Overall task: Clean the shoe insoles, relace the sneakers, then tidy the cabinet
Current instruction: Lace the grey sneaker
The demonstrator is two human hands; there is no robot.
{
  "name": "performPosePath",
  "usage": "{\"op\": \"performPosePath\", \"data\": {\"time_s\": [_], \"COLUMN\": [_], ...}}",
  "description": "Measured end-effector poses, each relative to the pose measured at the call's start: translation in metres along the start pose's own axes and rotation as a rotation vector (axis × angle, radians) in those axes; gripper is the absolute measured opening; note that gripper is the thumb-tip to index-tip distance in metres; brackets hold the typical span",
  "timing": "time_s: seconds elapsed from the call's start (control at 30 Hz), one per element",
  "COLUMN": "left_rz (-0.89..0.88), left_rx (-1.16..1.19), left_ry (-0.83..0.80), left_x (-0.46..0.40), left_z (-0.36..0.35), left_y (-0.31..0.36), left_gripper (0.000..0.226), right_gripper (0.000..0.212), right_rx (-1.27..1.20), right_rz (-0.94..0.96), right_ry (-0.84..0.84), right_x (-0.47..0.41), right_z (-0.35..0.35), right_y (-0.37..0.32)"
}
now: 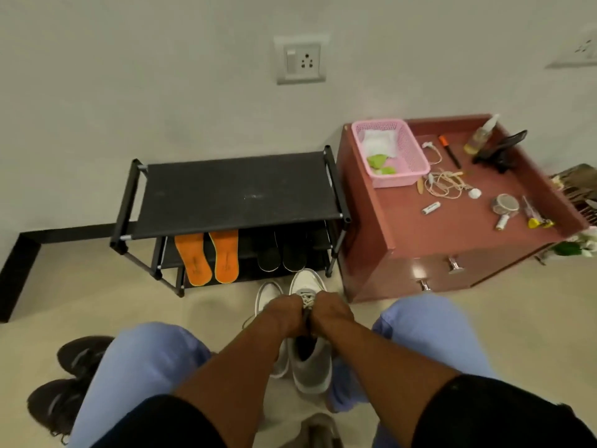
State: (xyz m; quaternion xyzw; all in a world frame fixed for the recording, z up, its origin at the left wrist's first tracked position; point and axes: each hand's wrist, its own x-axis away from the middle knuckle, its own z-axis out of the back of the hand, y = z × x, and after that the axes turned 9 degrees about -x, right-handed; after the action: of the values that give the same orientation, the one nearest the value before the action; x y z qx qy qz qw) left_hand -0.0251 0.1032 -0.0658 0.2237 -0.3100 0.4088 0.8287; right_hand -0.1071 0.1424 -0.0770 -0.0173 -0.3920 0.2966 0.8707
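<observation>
Two white-grey sneakers stand on the floor between my knees. On the right sneaker (309, 367) both my hands work at the laces (307, 300). My left hand (284, 313) and my right hand (331, 313) are pressed together over the tongue, fingers curled round the lace ends. The left sneaker (267, 294) is partly hidden behind my left hand. Two orange insoles (206, 257) and two black insoles (281, 253) lean on the lower shelf of the black shoe rack (235, 192). The red-brown cabinet (452, 221) stands to the right.
On the cabinet top lie a pink basket (387, 153) with cloths, tangled cords (444, 184), a pen, a spray bottle (481, 134), a phone stand, batteries and small items. A pair of black shoes (68, 383) sits left of my knee.
</observation>
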Motion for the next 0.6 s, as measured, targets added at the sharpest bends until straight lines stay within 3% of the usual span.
{"op": "performPosePath", "data": {"time_s": [0.43, 0.6], "left_rz": [0.041, 0.027], "left_rx": [-0.089, -0.106], "left_ry": [0.354, 0.558], "left_x": [0.117, 0.137], "left_z": [0.043, 0.087], "left_y": [0.002, 0.003], "left_gripper": [0.026, 0.021], "right_gripper": [0.024, 0.032], "right_rx": [0.025, 0.045], "right_rz": [0.416, 0.469], "right_ry": [0.131, 0.288], "right_x": [0.122, 0.14], "right_z": [0.072, 0.115], "right_y": [0.005, -0.01]}}
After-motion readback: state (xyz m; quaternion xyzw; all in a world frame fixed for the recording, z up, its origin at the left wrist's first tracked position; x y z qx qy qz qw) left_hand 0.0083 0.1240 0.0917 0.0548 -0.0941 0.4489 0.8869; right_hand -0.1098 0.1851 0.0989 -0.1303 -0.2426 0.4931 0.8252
